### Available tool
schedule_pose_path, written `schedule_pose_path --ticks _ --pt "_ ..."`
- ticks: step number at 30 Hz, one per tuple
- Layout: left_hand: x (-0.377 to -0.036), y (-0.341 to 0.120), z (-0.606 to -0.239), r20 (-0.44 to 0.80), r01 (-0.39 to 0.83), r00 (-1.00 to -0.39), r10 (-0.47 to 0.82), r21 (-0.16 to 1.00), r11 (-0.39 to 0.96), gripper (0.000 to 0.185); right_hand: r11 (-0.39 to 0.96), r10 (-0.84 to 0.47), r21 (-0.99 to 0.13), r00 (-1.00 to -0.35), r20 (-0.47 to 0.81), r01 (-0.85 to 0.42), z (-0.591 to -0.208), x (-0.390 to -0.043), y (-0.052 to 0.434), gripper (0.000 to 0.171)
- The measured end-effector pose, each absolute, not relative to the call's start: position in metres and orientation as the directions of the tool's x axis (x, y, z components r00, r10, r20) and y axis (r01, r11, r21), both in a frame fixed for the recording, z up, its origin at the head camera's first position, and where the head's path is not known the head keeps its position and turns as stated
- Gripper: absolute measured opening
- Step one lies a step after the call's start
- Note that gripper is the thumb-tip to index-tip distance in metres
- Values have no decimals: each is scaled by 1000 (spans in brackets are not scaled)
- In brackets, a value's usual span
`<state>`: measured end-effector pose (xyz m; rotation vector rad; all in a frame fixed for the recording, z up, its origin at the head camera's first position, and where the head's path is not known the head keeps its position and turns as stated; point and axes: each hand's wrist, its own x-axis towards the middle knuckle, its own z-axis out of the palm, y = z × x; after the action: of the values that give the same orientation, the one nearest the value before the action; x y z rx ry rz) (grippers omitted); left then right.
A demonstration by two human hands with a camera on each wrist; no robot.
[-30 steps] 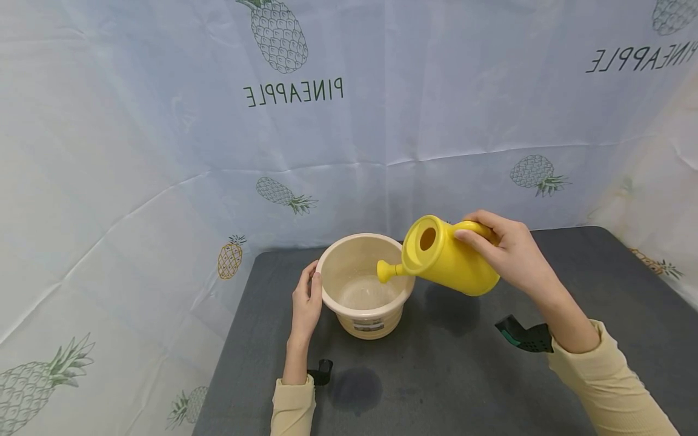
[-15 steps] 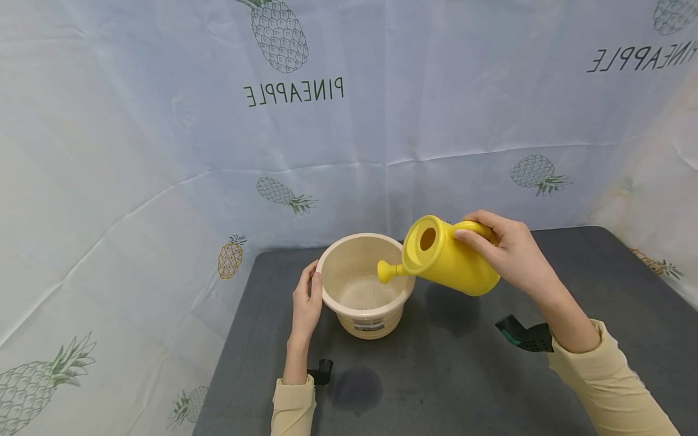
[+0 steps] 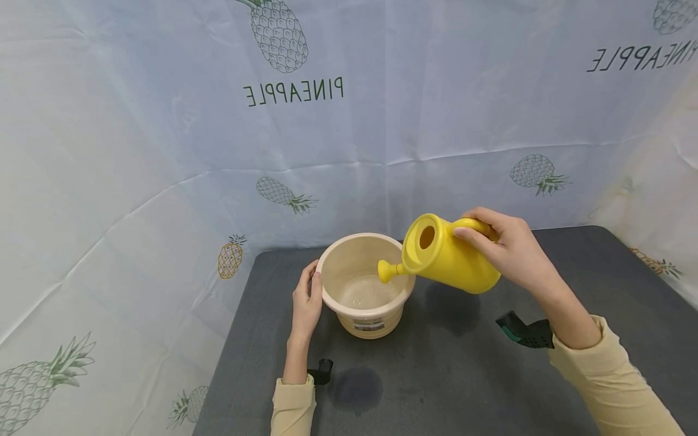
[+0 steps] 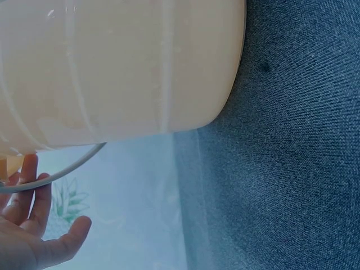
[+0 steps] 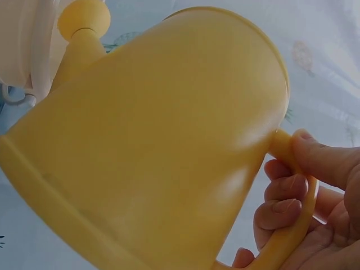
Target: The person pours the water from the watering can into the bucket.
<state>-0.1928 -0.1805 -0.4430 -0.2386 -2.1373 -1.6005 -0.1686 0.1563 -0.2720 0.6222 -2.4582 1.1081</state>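
Observation:
A cream plastic bucket point(image 3: 369, 321) stands upright on the dark tabletop, with clear water point(image 3: 364, 293) seemingly in its bottom. My left hand point(image 3: 306, 303) rests against the bucket's left side at the rim. In the left wrist view, several fingers point(image 4: 25, 188) touch the bucket's wall point(image 4: 121, 73) while one stands away, and a grey bail handle point(image 4: 76, 164) crosses in front of them. By its loop handle point(image 5: 301, 208), my right hand point(image 3: 512, 248) grips a yellow watering can point(image 3: 455, 260). The can tilts left, its spout head point(image 3: 386, 271) over the bucket's opening.
The dark tabletop point(image 3: 425, 387) carries two darker round patches, one point(image 3: 357, 390) before the bucket and one beneath the can. Pineapple-printed cloth point(image 3: 447, 103) hangs behind and at both sides. A black camera mount point(image 3: 526, 331) juts from the right wrist, another point(image 3: 322, 370) from the left.
My right hand and the watering can have risen very slightly. Small ripples or bubbles show at the bucket's bottom. The left hand and bucket hold still.

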Motion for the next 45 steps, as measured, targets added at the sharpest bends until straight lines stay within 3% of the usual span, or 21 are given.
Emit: schedule_pose_path --ticks 20,28,37,45 --pt "-193 -182 -442 444 389 -887 -126 865 316 37 598 -286 -573 -817 501 -560 -268 -172 153 10" --pt "-180 -175 -419 478 432 -872 -103 853 293 36 601 -295 -563 -812 504 -568 -266 -172 151 10" --pt "-193 -182 -443 438 390 -891 -120 873 292 37 601 -310 -545 -798 516 -585 -265 -171 150 7" --pt "-192 -180 -439 433 385 -893 -121 876 291 38 601 -315 -538 -795 519 -590 -265 -172 149 5"
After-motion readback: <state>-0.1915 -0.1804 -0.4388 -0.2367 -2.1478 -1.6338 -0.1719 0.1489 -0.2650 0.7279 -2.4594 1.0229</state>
